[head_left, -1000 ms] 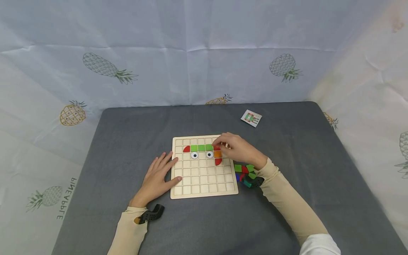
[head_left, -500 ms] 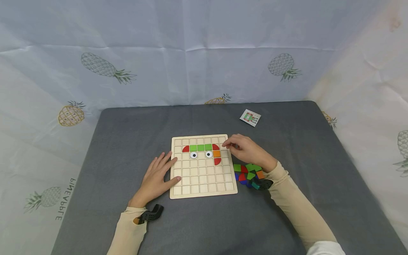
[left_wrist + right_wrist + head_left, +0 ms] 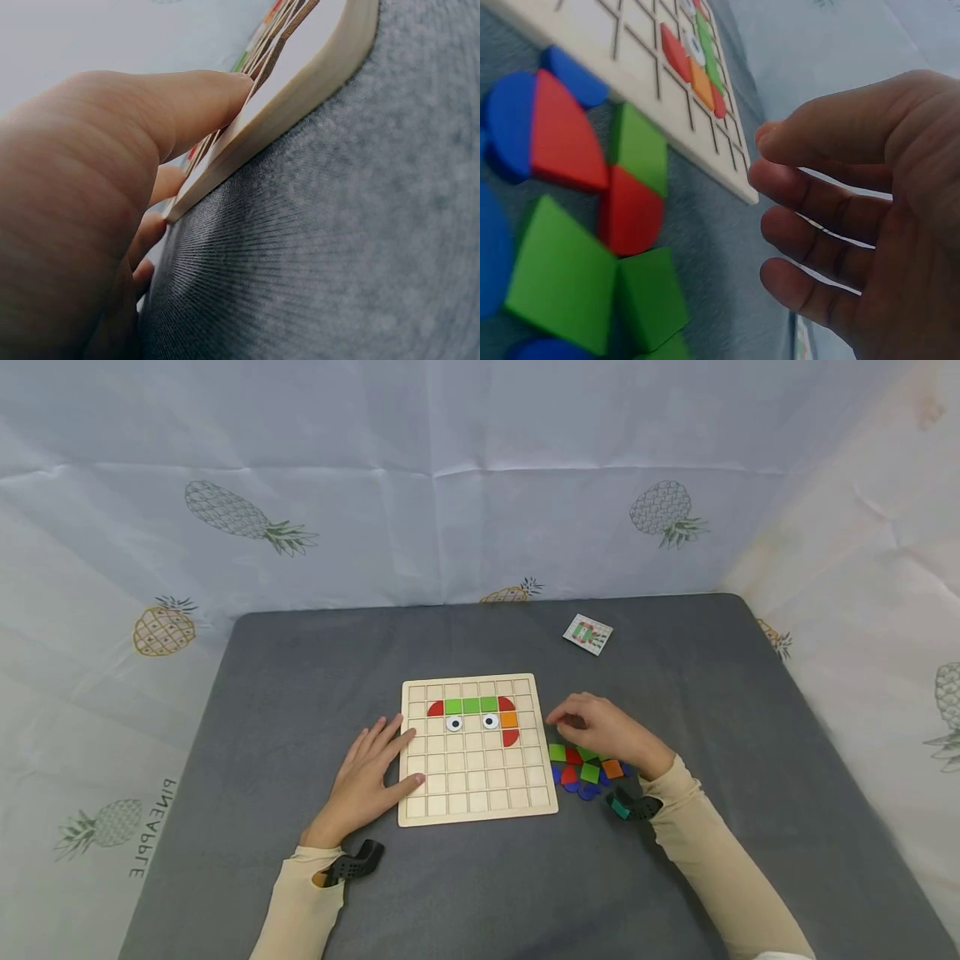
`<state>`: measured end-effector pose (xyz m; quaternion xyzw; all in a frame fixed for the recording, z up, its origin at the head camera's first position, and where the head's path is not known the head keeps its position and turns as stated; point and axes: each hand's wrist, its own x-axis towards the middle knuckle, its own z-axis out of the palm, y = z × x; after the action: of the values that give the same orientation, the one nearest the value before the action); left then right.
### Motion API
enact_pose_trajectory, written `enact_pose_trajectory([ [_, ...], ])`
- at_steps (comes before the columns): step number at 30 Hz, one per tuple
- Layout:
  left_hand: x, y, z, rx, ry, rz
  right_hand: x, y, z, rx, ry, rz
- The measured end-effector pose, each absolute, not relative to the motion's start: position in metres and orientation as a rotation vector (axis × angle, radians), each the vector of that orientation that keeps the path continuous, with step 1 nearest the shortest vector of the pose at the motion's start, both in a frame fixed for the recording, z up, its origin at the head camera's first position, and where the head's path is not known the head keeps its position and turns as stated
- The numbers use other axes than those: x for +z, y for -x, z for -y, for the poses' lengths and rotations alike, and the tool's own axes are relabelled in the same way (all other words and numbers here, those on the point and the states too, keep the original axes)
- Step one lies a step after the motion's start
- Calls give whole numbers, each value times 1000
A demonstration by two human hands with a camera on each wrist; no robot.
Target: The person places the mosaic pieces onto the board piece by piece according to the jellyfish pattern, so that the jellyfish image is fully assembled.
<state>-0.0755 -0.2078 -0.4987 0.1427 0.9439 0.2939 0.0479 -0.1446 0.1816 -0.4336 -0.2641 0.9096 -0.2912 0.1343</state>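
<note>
Pale wood: grid board [image 3: 476, 785] is laid flat on the grey tabletop [image 3: 322, 660]. Its left edge is overlapped by the left hand [image 3: 363, 772], fingers spread wide, thumb and fingertips rested on it; probably done so the board can't skid. Nothing is gripped there.

Right hand [image 3: 609, 727] is held just off the board's right edge, next to the loose pieces [image 3: 590, 772]. Fingers loosely bent, thumb-to-index gap narrow, nothing seen between them.

On the board: three green squares [image 3: 471, 705] are set in a row, capped by a red rounded piece at each end. Two eye discs [image 3: 453, 723] are placed directly below the outer greens. Orange square [image 3: 509, 719] is put under the right-hand red, with another red below that. One cell is used per piece, likely so alignment is kept by the grid lines.

Loose pieces are clustered by the right edge, presumably for a short right-hand reach. Printed card [image 3: 588, 634] is laid face up beyond, likely so its picture can be read unobstructed.
</note>
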Motion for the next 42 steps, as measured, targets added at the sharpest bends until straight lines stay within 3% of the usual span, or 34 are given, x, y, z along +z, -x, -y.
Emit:
enact_pose_trajectory([
  [26,-500,76,208,880,-425,-2872,-447,117,-176,-469,667,-2760],
  [42,-499,76,207,896,-435,-2883,-442,123,-183,-795,691,-2675],
])
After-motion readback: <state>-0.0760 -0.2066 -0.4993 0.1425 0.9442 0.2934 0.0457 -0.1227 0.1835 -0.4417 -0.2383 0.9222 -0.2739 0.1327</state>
